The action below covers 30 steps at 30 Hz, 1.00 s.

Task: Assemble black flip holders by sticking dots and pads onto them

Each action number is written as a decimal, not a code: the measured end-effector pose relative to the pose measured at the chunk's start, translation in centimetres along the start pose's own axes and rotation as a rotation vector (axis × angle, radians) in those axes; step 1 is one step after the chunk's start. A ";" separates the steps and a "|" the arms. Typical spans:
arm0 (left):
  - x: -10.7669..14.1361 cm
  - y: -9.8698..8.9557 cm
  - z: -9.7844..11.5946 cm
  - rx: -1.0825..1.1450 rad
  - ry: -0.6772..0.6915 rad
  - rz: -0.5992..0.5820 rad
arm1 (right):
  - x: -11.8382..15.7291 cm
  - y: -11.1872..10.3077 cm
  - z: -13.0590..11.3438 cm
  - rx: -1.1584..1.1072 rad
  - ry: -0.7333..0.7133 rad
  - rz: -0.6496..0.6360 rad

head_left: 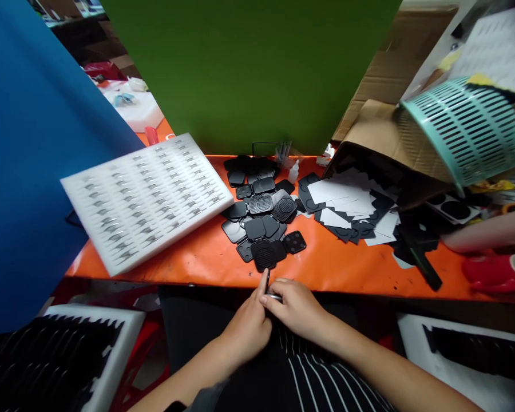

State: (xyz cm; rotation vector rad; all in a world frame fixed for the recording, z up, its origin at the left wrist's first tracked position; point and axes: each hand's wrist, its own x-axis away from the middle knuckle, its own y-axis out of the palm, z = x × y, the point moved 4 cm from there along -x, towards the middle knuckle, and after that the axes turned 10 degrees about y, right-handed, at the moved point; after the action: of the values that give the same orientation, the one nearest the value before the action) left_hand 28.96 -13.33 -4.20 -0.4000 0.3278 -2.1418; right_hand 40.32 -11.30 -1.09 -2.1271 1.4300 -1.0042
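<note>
My left hand (253, 319) and my right hand (299, 304) meet just in front of the table's near edge. Between their fingers is a small dark piece with a silvery edge (275, 297); its kind is hard to make out. The left index finger points forward along it, while the right thumb and fingers pinch it. Right beyond my fingertips lies a loose pile of flat black rounded plates (257, 229), some with ribbed or ringed faces. The nearest of them, a ridged black plate (264, 256), is close to the left fingertip.
A white foam tray (154, 200) with rows of thin metal pieces leans at the left. To the right lie white and black scraps (347, 197), a cardboard box (377, 134), a tipped green basket (472, 131) and a red mug (493, 274). A green panel (249, 74) stands behind.
</note>
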 end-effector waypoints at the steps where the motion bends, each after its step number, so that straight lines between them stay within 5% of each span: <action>1: 0.0 0.1 -0.1 0.019 -0.006 0.001 | 0.0 0.3 0.1 -0.033 0.015 0.004; 5: -0.4 0.2 0.0 0.216 -0.023 0.078 | -0.4 0.8 0.1 -0.219 0.028 0.020; 10: -0.7 0.1 -0.6 0.845 -0.261 0.166 | -1.8 0.4 1.0 -0.807 0.128 -0.193; 13: -0.6 -0.8 -1.1 0.966 -0.307 0.208 | -2.2 -0.3 2.0 -0.864 0.221 -0.179; 18: -0.5 -2.6 -1.1 0.582 -0.153 0.335 | -1.5 -0.3 1.1 -0.679 0.124 -0.152; 23: 0.2 -3.2 0.8 0.043 0.043 0.323 | -1.0 0.6 0.9 -0.730 0.188 -0.139; 30: 1.6 -3.0 1.8 -0.359 0.237 0.143 | -0.2 2.1 1.5 -1.071 0.386 -0.421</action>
State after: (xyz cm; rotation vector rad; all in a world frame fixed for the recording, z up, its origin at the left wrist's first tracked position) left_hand 26.57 -13.13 -1.21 -0.3134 0.8580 -1.9918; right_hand 40.06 -12.07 -3.55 -3.2241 2.0632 -0.9100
